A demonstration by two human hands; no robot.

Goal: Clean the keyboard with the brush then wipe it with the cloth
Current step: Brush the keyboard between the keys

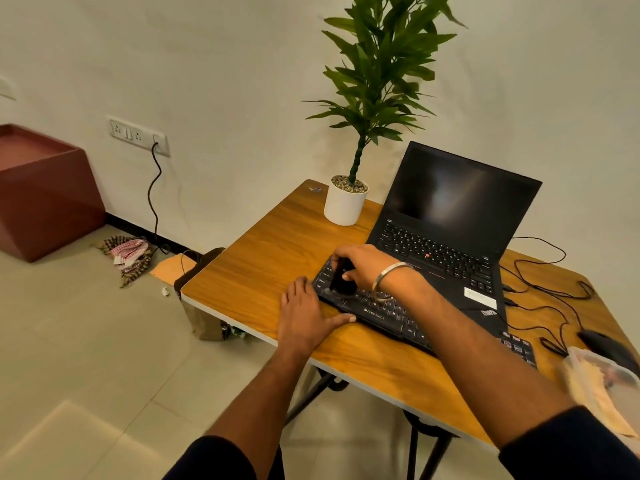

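A black external keyboard point(388, 315) lies on the wooden table point(263, 265), in front of an open black laptop point(446, 233). My right hand point(360, 266) grips a black brush point(341, 280) and holds it down on the keyboard's left end. My left hand point(308, 315) lies flat on the table at the keyboard's left edge, fingers spread, thumb along the front edge. A beige cloth point(595, 393) sits in a clear plastic container point(609, 372) at the table's right front corner.
A white pot with a green plant point(346, 202) stands at the table's back. A black mouse point(606, 344) and tangled cables point(550, 292) lie to the right. On the floor are a chequered rag point(128, 254), a brown bag point(204, 320) and a maroon box point(41, 192).
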